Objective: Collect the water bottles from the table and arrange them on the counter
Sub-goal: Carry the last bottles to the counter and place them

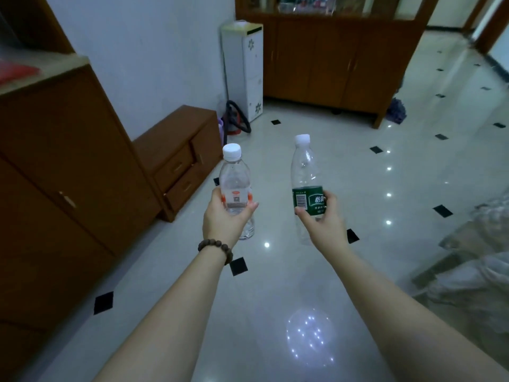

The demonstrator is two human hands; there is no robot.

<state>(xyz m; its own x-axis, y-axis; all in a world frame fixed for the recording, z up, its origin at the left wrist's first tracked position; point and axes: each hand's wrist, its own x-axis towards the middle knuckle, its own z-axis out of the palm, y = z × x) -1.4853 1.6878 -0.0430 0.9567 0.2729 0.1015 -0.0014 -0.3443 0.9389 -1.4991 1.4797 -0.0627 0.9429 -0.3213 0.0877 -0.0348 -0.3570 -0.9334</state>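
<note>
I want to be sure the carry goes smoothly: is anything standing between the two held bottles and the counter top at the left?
Nothing visible does. The left hand holds the orange-label bottle, the right hand the green-label bottle, both over bare floor. The counter already carries a red item near its edge.

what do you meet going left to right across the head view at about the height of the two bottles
tall wooden cabinet → low wooden drawer unit → left hand holding the orange-label bottle → right hand holding the green-label bottle → bare tiled floor
</note>
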